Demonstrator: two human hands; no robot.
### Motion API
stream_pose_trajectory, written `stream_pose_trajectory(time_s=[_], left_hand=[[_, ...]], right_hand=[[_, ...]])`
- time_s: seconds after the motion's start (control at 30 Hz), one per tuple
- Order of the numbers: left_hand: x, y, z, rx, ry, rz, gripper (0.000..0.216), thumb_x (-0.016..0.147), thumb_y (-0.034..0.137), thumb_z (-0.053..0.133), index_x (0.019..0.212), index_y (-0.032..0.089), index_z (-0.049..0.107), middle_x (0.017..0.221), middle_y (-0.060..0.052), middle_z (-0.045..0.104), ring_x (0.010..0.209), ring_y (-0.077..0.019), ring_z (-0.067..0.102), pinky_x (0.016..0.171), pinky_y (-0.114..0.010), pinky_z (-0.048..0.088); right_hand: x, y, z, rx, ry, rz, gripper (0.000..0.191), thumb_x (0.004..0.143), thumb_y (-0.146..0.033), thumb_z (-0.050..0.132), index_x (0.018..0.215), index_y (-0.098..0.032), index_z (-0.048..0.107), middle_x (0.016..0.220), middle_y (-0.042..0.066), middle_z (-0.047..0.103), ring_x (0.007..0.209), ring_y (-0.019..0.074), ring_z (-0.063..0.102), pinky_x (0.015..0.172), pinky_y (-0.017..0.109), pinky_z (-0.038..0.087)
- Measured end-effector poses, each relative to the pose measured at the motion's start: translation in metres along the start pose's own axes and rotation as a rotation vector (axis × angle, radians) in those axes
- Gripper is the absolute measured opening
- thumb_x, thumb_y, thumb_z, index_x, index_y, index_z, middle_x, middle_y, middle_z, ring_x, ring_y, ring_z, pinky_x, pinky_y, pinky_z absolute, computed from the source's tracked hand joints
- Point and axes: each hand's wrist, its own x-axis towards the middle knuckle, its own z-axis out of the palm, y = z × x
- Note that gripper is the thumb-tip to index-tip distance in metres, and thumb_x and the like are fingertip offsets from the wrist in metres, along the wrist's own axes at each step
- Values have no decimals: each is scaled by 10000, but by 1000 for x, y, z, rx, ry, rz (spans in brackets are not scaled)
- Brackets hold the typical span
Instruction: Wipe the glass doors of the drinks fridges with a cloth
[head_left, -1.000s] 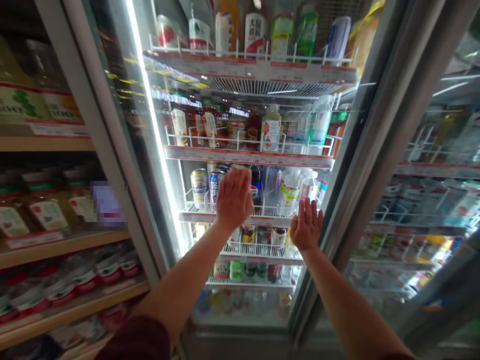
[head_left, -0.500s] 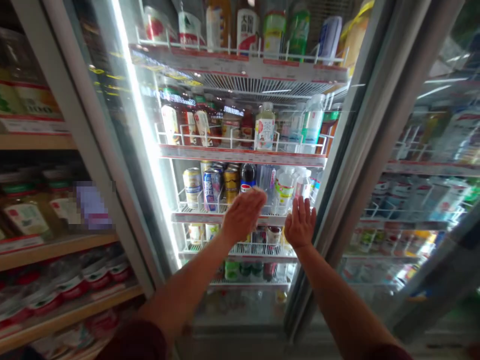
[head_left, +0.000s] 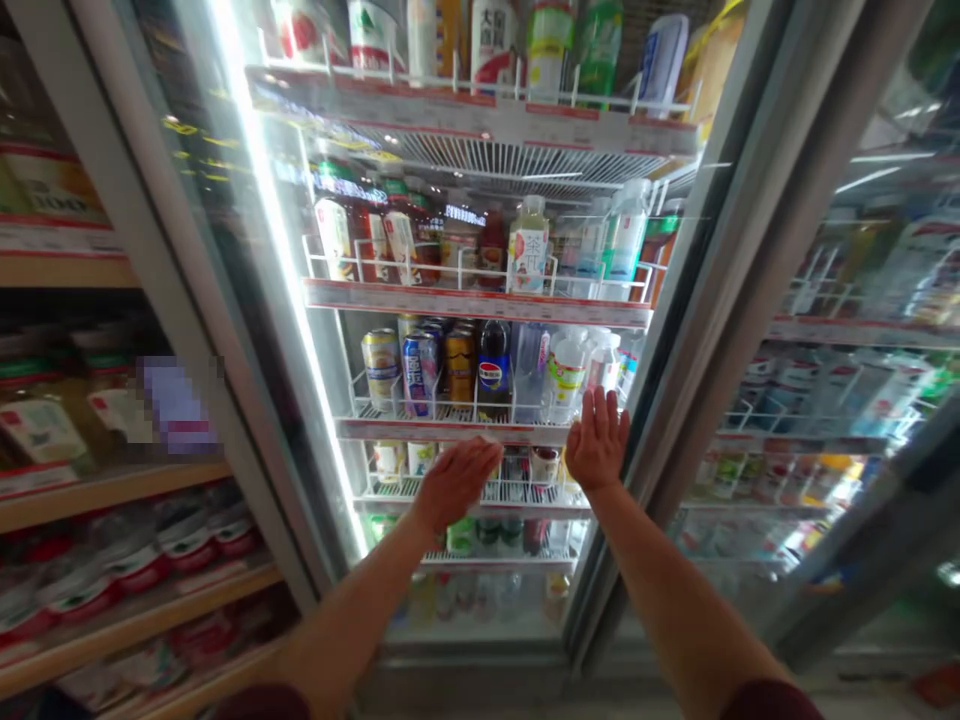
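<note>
I face a lit drinks fridge with a glass door [head_left: 465, 250]. My right hand [head_left: 598, 440] lies flat on the glass near the door's right frame [head_left: 675, 330], fingers stretched up, holding nothing. My left hand [head_left: 455, 482] hangs lower and to the left, fingers out and together, empty, in front of the lower wire shelf [head_left: 480, 497]. Behind the glass, just above my left hand, stand several cans [head_left: 420, 365] and a dark cola bottle [head_left: 494, 370].
Upper fridge shelves carry bottles and cartons [head_left: 529, 250]. A second glass-door fridge [head_left: 862, 330] stands to the right. On the left, wooden shelves [head_left: 112, 490] hold jars and red-capped containers [head_left: 135, 570].
My left hand has dropped from the can shelf's height down and slightly left, to the level of the shelf below. My right hand has stayed flat on the glass. The view shifted slightly.
</note>
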Motion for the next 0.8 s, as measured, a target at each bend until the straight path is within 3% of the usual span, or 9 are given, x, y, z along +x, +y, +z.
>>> stream_pose_trajectory(time_s=[0.07, 0.17, 0.27, 0.33, 0.43, 0.5, 0.63, 0.73, 0.8], left_hand=[[3, -38, -15, -3, 67, -132, 557, 936, 184, 480, 1492, 202, 478, 1463, -89, 571, 1482, -257, 380, 1261, -465, 263], [42, -82, -35, -1, 227, -444, 680, 960, 262, 466, 1590, 102, 264, 1588, -187, 385, 1537, -354, 225, 1250, -605, 235], [76, -69, -31, -11, 253, -610, 693, 990, 265, 414, 1612, 97, 159, 1644, -185, 263, 1561, -356, 114, 1262, -627, 184], [73, -30, -14, 2, 216, -529, 684, 980, 242, 419, 1608, 98, 187, 1633, -177, 297, 1565, -331, 100, 1269, -583, 189], [31, 27, 8, -15, 82, -139, 633, 940, 155, 448, 1565, 188, 352, 1564, -102, 454, 1525, -210, 290, 1280, -403, 200], [-3, 32, 10, -43, 15, -26, 584, 921, 135, 479, 1493, 252, 472, 1484, -55, 558, 1438, -167, 441, 1261, -354, 235], [-22, -47, -18, 42, 41, -211, 567, 921, 218, 513, 1485, 168, 471, 1452, -134, 572, 1490, -290, 357, 1234, -485, 280], [8, -107, -40, 86, 161, -512, 672, 950, 251, 452, 1557, 16, 283, 1592, -259, 339, 1544, -376, 181, 1221, -604, 251], [30, -111, -42, 70, 249, -619, 680, 969, 248, 423, 1571, 3, 224, 1627, -264, 252, 1556, -375, 126, 1233, -627, 211]], right_hand=[[0, 0, 1, -12, -5, 1, 689, 988, -225, 409, 1628, -161, 160, 1598, 166, 404, 1510, 291, 335, 1238, 516, 214], [-1, 0, 1, -18, -1, 3, 691, 986, -228, 412, 1628, -163, 166, 1601, 163, 401, 1512, 288, 333, 1241, 508, 207], [-1, 0, 1, -17, 0, 8, 696, 984, -230, 419, 1629, -170, 163, 1602, 157, 401, 1518, 281, 318, 1246, 503, 197], [0, 0, 1, -37, 1, 4, 694, 987, -232, 415, 1629, -168, 159, 1599, 158, 405, 1519, 280, 317, 1244, 501, 201], [0, 1, 0, -75, 9, -14, 682, 995, -235, 399, 1628, -161, 157, 1590, 167, 416, 1512, 282, 331, 1235, 498, 220], [1, 1, -1, -86, 9, -20, 678, 996, -234, 397, 1627, -154, 162, 1585, 173, 422, 1512, 283, 332, 1230, 494, 230], [0, 0, -1, -75, 10, -27, 695, 984, -234, 424, 1626, -154, 170, 1593, 173, 409, 1522, 281, 307, 1233, 490, 234], [-2, -1, 1, -84, 9, -15, 702, 978, -241, 422, 1627, -158, 167, 1604, 177, 388, 1521, 292, 309, 1229, 508, 239], [-3, 1, 3, -83, 4, -6, 703, 972, -242, 422, 1625, -150, 178, 1602, 185, 387, 1522, 300, 303, 1229, 521, 236]])
